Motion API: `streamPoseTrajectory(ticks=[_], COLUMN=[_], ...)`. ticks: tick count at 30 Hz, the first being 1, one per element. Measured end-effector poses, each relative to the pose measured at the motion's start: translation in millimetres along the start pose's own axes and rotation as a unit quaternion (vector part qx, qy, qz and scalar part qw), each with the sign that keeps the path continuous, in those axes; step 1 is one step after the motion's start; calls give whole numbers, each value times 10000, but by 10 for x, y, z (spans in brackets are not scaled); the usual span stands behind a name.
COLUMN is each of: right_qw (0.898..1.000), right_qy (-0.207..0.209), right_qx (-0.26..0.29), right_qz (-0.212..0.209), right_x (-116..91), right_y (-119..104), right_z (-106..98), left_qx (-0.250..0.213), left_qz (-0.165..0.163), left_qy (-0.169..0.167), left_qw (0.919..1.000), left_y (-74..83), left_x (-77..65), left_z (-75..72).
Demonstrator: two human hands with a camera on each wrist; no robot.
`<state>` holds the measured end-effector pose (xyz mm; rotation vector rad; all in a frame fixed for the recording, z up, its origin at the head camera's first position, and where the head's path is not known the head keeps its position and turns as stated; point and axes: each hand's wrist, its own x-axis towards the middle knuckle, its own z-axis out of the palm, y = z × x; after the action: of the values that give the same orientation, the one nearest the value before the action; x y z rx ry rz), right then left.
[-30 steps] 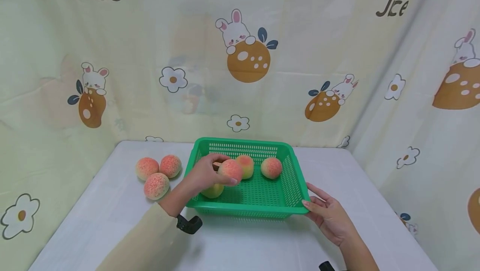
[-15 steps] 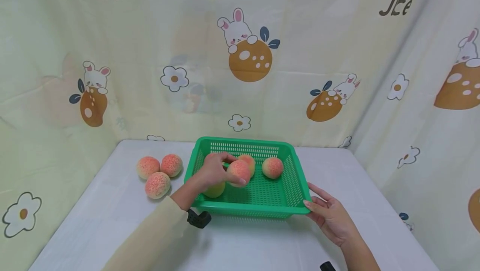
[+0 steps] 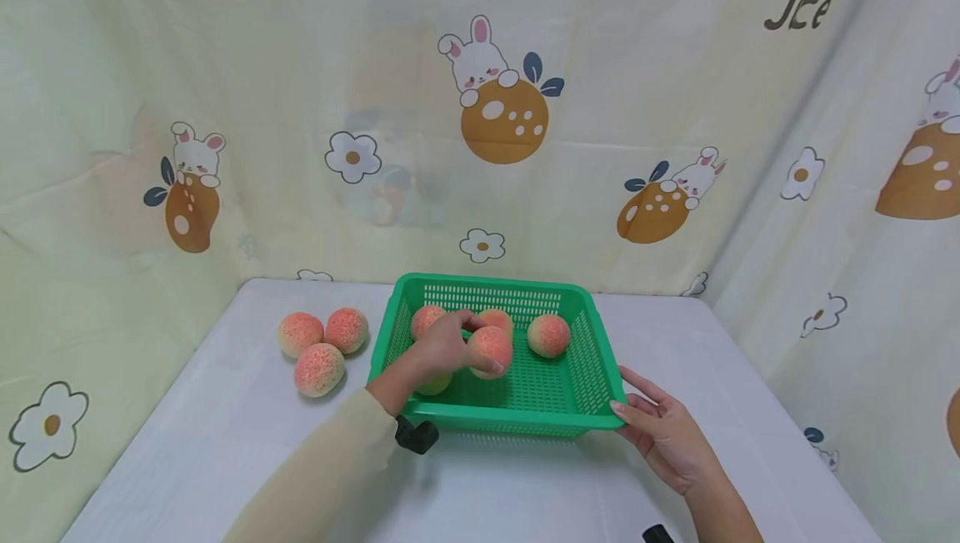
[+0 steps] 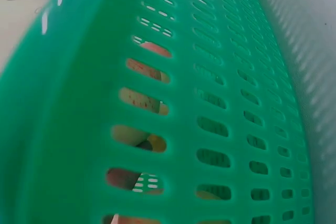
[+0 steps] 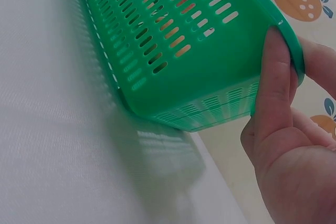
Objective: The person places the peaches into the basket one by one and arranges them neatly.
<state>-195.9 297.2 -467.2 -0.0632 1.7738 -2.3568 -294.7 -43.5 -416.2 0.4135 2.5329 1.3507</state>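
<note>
In the head view my left hand [image 3: 438, 353] reaches over the front rim of a green plastic basket [image 3: 517, 420] and holds a pink-and-cream peach [image 3: 491, 353] between thumb and fingers. My right hand [image 3: 663, 434] pinches the rim at the basket's front right corner; the right wrist view shows its fingers [image 5: 274, 82] on both sides of that rim. Other fruit in the basket includes a peach [image 3: 549, 336] at the right, one [image 3: 427, 320] at the back left, and a yellowish fruit [image 3: 435, 384] partly behind my left hand. The basket wall [image 4: 73, 108] fills the left wrist view.
Left of the basket, three peaches cluster together, the nearest peach [image 3: 318, 369] in front of the other two. All stand on a white-covered table [image 3: 187, 443]. A printed curtain [image 3: 360, 226] closes off the back and sides.
My left hand has carried the peach rightward over the basket, uncovering more of the back-left peach. The right hand keeps its hold on the corner. The view shifts slightly.
</note>
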Motion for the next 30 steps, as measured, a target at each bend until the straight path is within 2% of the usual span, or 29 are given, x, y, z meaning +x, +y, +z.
streamPoseTrajectory(ticks=[5,14,25,30], right_qw=[10000,9999,9999,9999], right_qy=[-25,-116,-86,-64], right_qx=[-6,55,88,73], right_qz=[-52,-93,-65,-54], right_x=[-5,1,6,5], right_y=[-4,16,20,17], right_z=[1,-13,-3,3], left_qx=[157,165,338,119], left_qz=[-26,-234,-318,-426], left_qy=[-116,-242,-337,-330], left_qw=[9998,9993,9984,9985], left_y=[9,-21,28,41], left_x=[52,117,93,86], left_z=[33,84,143,174])
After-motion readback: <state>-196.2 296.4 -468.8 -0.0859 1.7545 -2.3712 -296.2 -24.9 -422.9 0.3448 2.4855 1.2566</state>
